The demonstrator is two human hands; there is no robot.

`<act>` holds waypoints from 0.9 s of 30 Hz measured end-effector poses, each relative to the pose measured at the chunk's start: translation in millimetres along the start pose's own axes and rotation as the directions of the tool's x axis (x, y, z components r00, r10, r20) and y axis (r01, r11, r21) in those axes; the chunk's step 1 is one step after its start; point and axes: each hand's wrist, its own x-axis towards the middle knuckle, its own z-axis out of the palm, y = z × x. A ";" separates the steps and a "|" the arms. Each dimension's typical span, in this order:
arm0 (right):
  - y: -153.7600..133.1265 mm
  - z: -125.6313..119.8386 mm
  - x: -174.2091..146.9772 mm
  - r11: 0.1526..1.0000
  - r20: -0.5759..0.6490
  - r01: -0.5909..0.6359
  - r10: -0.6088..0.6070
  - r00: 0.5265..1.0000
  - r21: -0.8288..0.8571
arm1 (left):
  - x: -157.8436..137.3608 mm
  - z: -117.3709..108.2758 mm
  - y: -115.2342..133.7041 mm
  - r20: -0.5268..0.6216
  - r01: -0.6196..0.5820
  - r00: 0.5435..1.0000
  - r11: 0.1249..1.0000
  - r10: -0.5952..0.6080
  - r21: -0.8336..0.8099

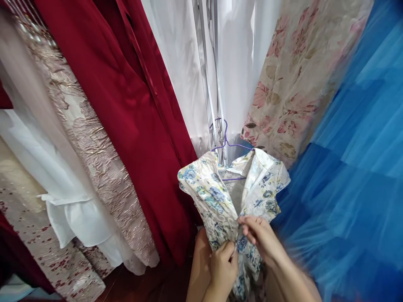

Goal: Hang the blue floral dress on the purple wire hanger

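Observation:
A white dress with blue and yellow flowers (217, 193) hangs on a purple wire hanger (226, 142) in the middle of the view, its collar open in a V. At the front opening, my left hand (224, 262) is closed on the cloth edge. Slightly higher and to the right, my right hand (256, 228) pinches the same front edge near the bottom of the V. Whether a button or other fastener lies under the fingers is hidden. Below my hands the dress falls in folds over my lap.
A long red garment (126, 126) hangs to the left, beside a pale textured one (100, 159). White cloth with grey ribbons (233, 63) hangs behind the hanger. Right of it are a beige floral garment (283, 92) and blue tulle (352, 176). Dark floor (126, 277) shows below.

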 end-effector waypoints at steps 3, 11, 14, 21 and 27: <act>-43.1 3.2 22.3 0.996 0.004 0.069 -0.069 0.998 0.065 | 4.6 -16.6 -4.6 0.122 -0.108 0.989 0.980 0.088 0.166; -121.7 45.7 85.0 0.978 0.037 0.200 -0.202 0.979 0.063 | 18.0 -38.8 -10.0 0.200 -0.135 0.977 0.935 0.071 0.328; -133.2 54.0 99.6 0.968 0.017 0.243 -0.245 0.969 0.056 | 14.5 -30.4 -18.9 0.202 -0.139 0.977 0.933 0.074 0.331; -145.8 45.7 98.3 0.961 0.073 0.278 -0.278 0.958 0.018 | 10.7 -18.7 -31.8 0.239 -0.130 0.969 0.957 0.067 0.260; -132.2 41.5 80.3 0.947 0.124 0.294 -0.280 0.952 -0.126 | 82.8 -69.9 25.8 -0.004 -0.149 0.989 0.988 0.149 -0.050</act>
